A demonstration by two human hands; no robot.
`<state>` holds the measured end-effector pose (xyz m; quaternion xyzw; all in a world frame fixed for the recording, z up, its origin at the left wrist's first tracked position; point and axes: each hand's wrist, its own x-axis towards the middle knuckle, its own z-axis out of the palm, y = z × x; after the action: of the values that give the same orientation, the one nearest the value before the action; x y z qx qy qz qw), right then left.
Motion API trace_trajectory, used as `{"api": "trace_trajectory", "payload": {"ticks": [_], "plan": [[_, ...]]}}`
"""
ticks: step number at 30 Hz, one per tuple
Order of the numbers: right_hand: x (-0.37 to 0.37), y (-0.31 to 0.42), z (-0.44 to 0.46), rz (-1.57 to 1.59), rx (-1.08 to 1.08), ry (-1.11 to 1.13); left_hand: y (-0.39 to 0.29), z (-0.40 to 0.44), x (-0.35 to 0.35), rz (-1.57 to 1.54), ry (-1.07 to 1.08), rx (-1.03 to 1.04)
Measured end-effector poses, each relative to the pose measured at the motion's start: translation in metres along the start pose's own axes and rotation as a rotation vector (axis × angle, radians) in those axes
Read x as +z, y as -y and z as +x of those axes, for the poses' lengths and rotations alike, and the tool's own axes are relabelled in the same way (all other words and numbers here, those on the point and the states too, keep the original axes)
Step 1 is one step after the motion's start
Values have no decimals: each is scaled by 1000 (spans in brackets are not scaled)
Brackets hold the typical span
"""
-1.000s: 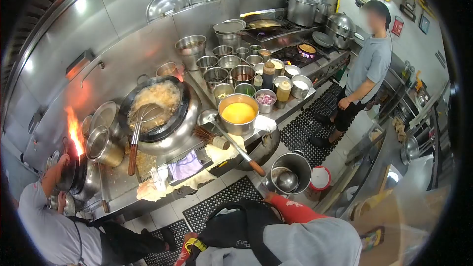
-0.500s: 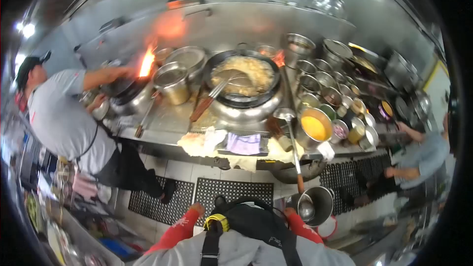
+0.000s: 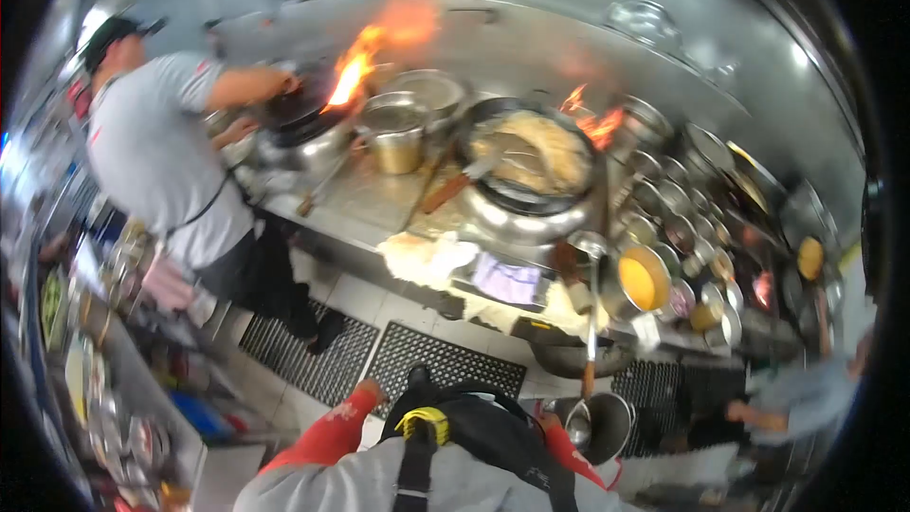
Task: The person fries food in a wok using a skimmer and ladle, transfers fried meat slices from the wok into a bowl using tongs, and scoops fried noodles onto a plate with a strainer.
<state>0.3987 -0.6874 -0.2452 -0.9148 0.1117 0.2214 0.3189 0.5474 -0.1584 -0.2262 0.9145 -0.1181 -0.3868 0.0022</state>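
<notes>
My left hand (image 3: pixel 372 389) hangs beside my apron, below a red sleeve, with its fingers too small and blurred to read. My right hand (image 3: pixel 547 419) is low beside a tall metal pot (image 3: pixel 621 425); its fingers are hidden, and I cannot tell whether it touches the pot. A round metal ladle bowl (image 3: pixel 578 425) shows at the pot's near side. Above it, a long ladle (image 3: pixel 592 308) with a wooden handle end leans over the stove edge. On the stove, a large wok (image 3: pixel 466 147) of pale bubbling food holds a wooden-handled strainer (image 3: pixel 502 156).
At left a co-worker (image 3: pixel 156 147) holds a wok (image 3: pixel 294 118) beside a tall flame. Another person (image 3: pixel 806 408) stands at right. Several metal containers and a pot of orange liquid (image 3: pixel 643 280) crowd the stove's right. Cloths (image 3: pixel 507 280) lie along the front edge. Black mats (image 3: pixel 441 360) cover the floor.
My view has turned left, so the stove and the co-worker sit further right. The co-worker's flame is larger, and more flame shows behind the large wok. My hands stay low.
</notes>
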Motion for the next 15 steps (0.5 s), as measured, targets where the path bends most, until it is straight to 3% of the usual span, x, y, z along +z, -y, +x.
{"api": "trace_trajectory", "payload": {"ticks": [1, 3, 4, 6, 12, 15], "plan": [[3, -1, 4, 53, -22, 28, 0, -4, -6, 13, -31, 12], [2, 10, 8, 22, 188, 18, -5, -23, -31, -220, -55, -223], [6, 6, 12, 15, 305, -8, -4, -26, -38, -171, -101, -142], [17, -8, 15, -13, 269, 29, 9, -9, -24, -101, -172, -48], [14, 9, 29, 9, 244, 47, 23, -35, -36, -259, -153, -116], [8, 33, 34, 14, 214, 61, 37, -31, -14, -352, -324, -158]]}}
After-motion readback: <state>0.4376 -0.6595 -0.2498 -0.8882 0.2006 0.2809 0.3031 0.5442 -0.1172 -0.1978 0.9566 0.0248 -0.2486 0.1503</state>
